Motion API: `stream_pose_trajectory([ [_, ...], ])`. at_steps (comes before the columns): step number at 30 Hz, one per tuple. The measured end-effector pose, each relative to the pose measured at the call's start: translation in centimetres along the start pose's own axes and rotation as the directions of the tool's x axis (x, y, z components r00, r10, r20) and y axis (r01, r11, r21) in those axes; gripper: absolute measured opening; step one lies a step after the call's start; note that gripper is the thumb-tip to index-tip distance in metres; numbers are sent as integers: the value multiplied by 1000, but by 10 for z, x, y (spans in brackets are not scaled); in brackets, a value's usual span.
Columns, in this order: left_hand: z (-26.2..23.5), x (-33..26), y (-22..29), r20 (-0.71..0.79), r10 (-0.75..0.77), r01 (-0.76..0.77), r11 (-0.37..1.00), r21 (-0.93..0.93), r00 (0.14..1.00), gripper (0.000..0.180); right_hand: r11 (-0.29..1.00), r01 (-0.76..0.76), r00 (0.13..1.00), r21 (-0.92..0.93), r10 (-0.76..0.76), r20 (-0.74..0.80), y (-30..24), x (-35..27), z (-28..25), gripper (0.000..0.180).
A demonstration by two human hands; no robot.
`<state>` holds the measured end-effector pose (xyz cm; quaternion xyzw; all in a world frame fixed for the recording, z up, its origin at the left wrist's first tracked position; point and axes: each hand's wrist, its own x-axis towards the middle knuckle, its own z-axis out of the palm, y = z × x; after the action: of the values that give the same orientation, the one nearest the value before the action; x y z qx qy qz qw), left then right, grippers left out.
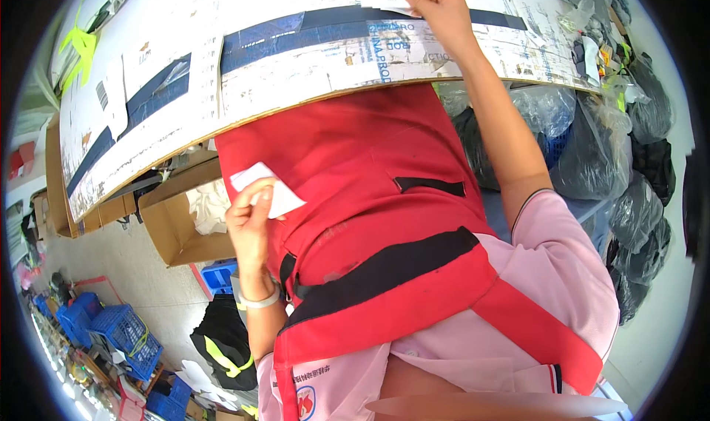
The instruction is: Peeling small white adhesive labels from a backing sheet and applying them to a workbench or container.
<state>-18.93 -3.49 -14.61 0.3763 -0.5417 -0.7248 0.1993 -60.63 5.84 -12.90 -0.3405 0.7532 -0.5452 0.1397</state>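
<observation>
My left hand (251,217) is closed on a small white sheet of paper (255,178), held in front of the red apron (347,155). Its corners stick out past thumb and fingers; it may be more than one layer. Over the far part of the cardboard-covered worktop (296,73), my right hand (441,14) has its fingers pinched together. A white edge shows by those fingertips, above a dark blue stripe, but I cannot make out what they hold.
An open cardboard box (174,232) with crumpled white material stands below the worktop's left side. Blue crates (129,336) sit on the floor at lower left. Plastic bags (592,151) crowd the right side, and loose scraps (592,55) lie at the worktop's right end.
</observation>
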Motion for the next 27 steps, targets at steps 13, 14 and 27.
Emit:
stream_pose_trajectory([
  [13,-178,5,-92,-478,-228,152,970,-191,848,35,640,342,887,-688,-462,11,59,-11,-4,24],
  [14,-195,5,-106,-478,-228,153,970,-191,848,35,640,341,887,-688,-461,11,59,-8,-4,24],
  [27,-331,5,-229,-644,-320,450,892,41,695,49,716,460,857,-525,-512,53,25,-1,31,17],
])
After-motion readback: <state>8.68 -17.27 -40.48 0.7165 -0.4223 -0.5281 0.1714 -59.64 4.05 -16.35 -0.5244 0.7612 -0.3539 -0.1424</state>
